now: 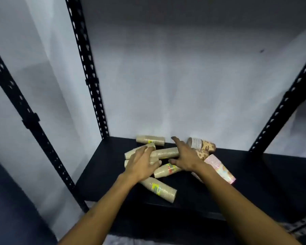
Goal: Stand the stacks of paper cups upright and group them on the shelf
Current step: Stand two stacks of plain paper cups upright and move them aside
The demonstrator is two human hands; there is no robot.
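Note:
Several stacks of paper cups lie on their sides in a heap on the black shelf (102,167). Most are beige, such as the rear stack (150,140), the middle stack (165,152) and the front stack (159,189) with green and yellow print. At the right lie a brown patterned stack (201,144) and a pink stack (221,167). My left hand (140,165) hovers spread over the left beige stacks. Over the heap's middle reaches my right hand (185,156), fingers apart, partly covering the stacks beneath. Neither hand visibly grips a stack.
Black perforated uprights stand at the left front (30,119), left rear (88,82) and right (281,106). A white wall (184,85) backs the shelf. Bare shelf surface stretches to the left and right of the heap.

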